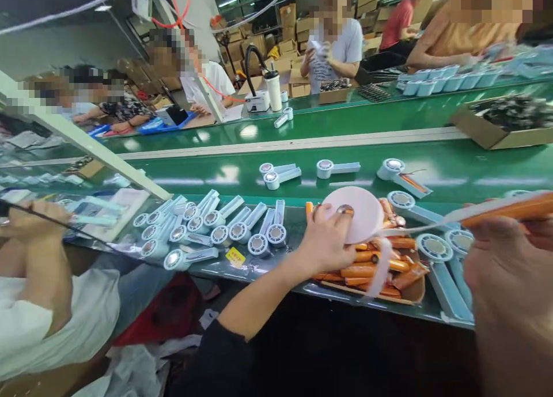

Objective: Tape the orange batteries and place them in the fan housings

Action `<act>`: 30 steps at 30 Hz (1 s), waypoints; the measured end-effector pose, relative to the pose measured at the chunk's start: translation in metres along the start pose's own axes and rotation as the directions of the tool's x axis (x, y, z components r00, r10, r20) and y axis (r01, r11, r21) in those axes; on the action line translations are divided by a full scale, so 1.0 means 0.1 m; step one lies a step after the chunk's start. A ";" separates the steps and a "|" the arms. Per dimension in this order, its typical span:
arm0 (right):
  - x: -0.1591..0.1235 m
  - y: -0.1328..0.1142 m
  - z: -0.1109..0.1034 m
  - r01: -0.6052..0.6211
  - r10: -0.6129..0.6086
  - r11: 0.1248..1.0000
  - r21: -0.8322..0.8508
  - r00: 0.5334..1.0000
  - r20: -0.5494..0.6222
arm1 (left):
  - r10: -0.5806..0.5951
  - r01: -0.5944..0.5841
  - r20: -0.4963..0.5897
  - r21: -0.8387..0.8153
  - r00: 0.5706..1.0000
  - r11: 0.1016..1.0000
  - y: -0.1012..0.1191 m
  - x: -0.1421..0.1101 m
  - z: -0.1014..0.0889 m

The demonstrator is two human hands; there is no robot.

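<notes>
My left hand (322, 241) grips a roll of white tape (367, 212) by its rim and core, over a cardboard box (417, 300) of orange cylindrical batteries (358, 272). From the roll, a strip of tape (417, 229) stretches right to my right hand (505, 264). That hand, blurred and close to the camera, is closed around an orange battery (514, 208) with white tape along its upper side. A second, loose piece of tape (381, 270) hangs over the box. Light blue handheld fan bodies (451, 290) lie beside the right hand.
Several light blue fans (239, 231) lie on the bench to the left; others (337, 168) sit on the green conveyor belt (207, 175). A slanted metal post (99, 137) rises at left. A co-worker's arm (47, 270) is close on the left. Across the belt, more people work.
</notes>
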State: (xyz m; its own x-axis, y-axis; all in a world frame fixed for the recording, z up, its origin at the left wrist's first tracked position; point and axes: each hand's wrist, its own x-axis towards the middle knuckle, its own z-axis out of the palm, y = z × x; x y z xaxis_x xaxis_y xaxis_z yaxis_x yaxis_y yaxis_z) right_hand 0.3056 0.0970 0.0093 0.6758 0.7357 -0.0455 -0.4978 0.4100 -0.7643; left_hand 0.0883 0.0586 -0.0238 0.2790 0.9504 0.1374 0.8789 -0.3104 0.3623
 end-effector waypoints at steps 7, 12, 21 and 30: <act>-0.11 0.00 0.04 0.351 -0.266 0.930 -0.108 0.847 0.459 | 0.109 -0.130 -0.184 -0.108 0.977 0.986 -0.09 -0.28 -0.06; -0.28 -0.10 0.08 0.389 -0.256 0.909 -0.149 0.805 0.536 | 0.263 -0.268 -0.368 0.038 0.892 0.963 -0.02 -0.50 -0.20; -0.80 0.09 0.00 0.302 -0.233 0.950 -0.078 0.854 0.465 | 0.318 -0.261 -0.377 0.194 0.870 0.946 0.14 -0.85 -0.30; 0.80 -0.40 0.23 0.424 -0.368 0.903 -0.073 0.848 0.381 | 0.423 -0.392 0.200 -0.179 0.884 0.903 -0.23 0.04 -0.57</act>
State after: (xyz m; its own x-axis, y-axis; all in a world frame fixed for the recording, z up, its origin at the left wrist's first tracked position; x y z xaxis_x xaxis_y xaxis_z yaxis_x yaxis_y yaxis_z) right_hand 0.3670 0.1515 0.0511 0.5490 0.6787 0.4878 -0.1231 0.6429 -0.7560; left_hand 0.0469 0.0686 0.0210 0.6960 0.7124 0.0902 0.6148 -0.6560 0.4378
